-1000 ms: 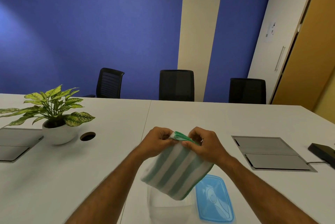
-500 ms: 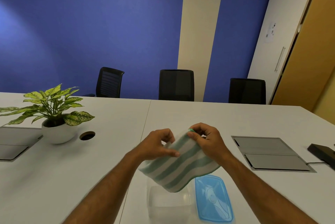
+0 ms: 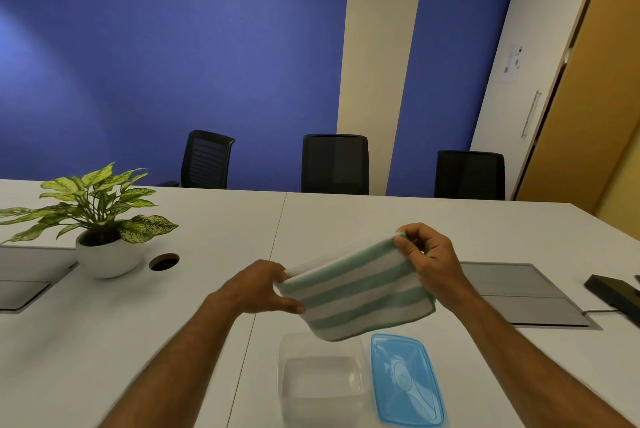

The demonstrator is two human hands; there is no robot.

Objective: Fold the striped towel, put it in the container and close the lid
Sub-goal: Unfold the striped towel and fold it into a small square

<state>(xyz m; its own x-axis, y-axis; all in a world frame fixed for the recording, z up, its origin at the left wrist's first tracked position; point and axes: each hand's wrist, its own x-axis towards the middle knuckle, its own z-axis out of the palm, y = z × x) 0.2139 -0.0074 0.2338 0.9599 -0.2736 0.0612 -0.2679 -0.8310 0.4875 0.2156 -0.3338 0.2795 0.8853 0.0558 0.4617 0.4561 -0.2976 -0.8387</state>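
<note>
The person is at the folding step, and it looks almost done. The soft green and white striped towel [image 3: 356, 292] is already a small, thick bundle held up in the air between both hands, just above the clear plastic box-shaped container [image 3: 320, 381]. The left hand [image 3: 258, 289] has its grip pinching the left end of the towel, thumb under and fingers on top. The right hand [image 3: 427, 261] has its grip pinching the top right corner, with the fingertips pressed together on the cloth. The container sits open on the white tabletop [image 3: 173, 323] close to the person, and it looks empty inside. The flat blue plastic lid [image 3: 407, 381] lies just beside it on the right, not on it yet. Next, I think the towel must go straight down into the container, and it may need one more tuck or a little push, because the bundle looks about as wide as the opening. After that the lid has to be picked up and pressed on. Compared with a second ago, the hands have moved apart: then they were close together at the top of the towel, with the cloth hanging down and the stripes running up and down. Now the towel is stretched out sideways and the stripes run across. A leafy green plant in a round white pot [image 3: 104, 237] stands well apart on the left.
</note>
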